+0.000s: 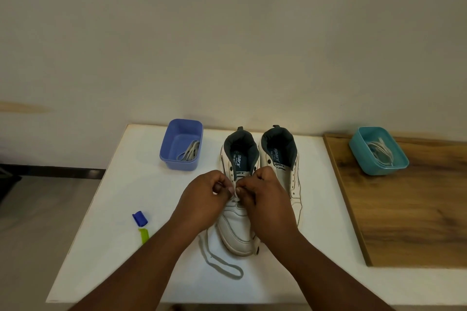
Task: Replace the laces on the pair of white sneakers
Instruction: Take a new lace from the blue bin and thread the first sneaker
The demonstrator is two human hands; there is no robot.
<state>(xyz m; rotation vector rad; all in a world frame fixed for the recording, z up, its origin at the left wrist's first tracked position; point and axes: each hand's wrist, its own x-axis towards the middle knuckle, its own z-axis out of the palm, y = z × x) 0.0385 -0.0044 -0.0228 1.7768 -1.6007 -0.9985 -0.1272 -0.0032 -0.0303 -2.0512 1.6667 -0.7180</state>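
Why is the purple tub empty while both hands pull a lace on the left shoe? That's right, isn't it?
Not quite. The head view shows the purple tub is not empty: a grey lace lies in it. The rest holds: the left hand and right hand both pinch a lace over the left shoe.

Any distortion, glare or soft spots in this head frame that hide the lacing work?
Head view: wide-angle bending curves the white table edges; even light, no glare; the hands' grip on the white lace looks slightly soft, and the left hand and right hand cover the near white sneaker's eyelets.
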